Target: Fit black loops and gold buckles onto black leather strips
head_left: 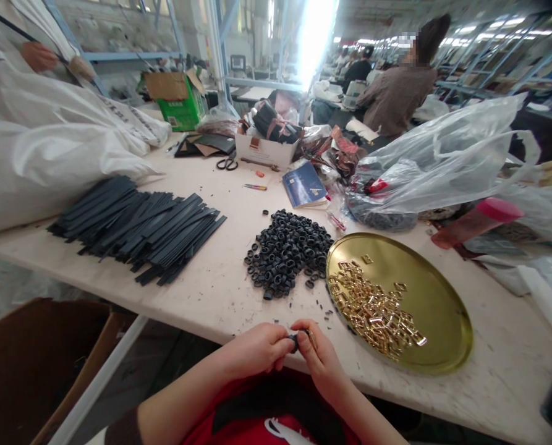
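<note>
My left hand (pixel 263 347) and my right hand (pixel 316 353) meet at the table's front edge. Both are closed on a small black strap piece (pixel 295 341), pinched between thumbs and fingers; a glint of gold shows by the right fingers, too small to name surely. Just beyond them lies a heap of small black strap loops (pixel 288 252). To the right, a round gold tray (pixel 436 309) holds a pile of small gold buckles (pixel 377 315). Flat black strips (pixel 141 225) lie in a bundle on the left. The fingers partly hide the held piece.
Black scissors (pixel 227 164), a blue booklet (pixel 305 185) and a white box (pixel 266 150) stand farther back. Plastic bags (pixel 437 161) and a pink-lidded bottle (pixel 477 222) crowd the right. A white sack (pixel 57 136) covers the left; a cardboard box (pixel 39 358) is below. Another person (pixel 399 93) sits beyond.
</note>
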The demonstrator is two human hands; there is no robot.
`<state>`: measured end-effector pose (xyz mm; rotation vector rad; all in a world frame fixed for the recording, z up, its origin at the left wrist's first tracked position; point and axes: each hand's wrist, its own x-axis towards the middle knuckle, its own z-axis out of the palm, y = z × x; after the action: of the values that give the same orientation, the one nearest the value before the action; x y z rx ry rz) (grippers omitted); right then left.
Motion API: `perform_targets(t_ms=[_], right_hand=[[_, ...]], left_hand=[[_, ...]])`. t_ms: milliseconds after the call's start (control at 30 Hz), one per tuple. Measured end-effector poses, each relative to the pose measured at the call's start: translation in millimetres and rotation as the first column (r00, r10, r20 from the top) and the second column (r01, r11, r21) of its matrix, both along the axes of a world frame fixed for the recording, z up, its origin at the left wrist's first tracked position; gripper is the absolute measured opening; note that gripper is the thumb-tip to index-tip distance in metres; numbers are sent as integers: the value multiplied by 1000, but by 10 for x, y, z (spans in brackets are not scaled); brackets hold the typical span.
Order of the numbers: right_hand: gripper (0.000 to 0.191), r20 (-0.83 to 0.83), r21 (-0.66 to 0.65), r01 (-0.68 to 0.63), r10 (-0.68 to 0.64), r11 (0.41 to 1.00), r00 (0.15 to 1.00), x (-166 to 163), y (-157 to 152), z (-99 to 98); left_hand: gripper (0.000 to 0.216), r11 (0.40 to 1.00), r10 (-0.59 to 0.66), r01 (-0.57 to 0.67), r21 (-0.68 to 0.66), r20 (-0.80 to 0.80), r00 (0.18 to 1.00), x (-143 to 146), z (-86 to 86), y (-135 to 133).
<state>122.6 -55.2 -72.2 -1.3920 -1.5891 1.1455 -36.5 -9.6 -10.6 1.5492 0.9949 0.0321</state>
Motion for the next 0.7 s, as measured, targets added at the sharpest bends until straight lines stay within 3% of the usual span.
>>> perform_targets(t_ms=[233, 400, 500, 600, 700], right_hand=[[31, -9, 17, 128, -127, 992, 992, -79, -11, -98], [29, 9, 32, 123, -124, 992, 992, -155, 75, -165], [29, 166, 86, 107, -120, 991, 979, -137, 219, -206], [28, 406, 213, 59, -143, 975, 903, -55, 382, -274], [27, 511, 350, 20, -208, 937, 834, 14, 469, -375]], left_hand=[[35, 982, -52, 75, 175, -129, 990, -52, -51, 25], [37, 897, -37, 131, 423, -222, 974, -11, -197, 4], [40, 839, 0, 175, 516, -321, 947, -26, -274, 90], [35, 743, 153, 155, 651, -391, 908, -249, -254, 399], [31, 663, 406, 78, 744, -445, 798, -648, -182, 886]])
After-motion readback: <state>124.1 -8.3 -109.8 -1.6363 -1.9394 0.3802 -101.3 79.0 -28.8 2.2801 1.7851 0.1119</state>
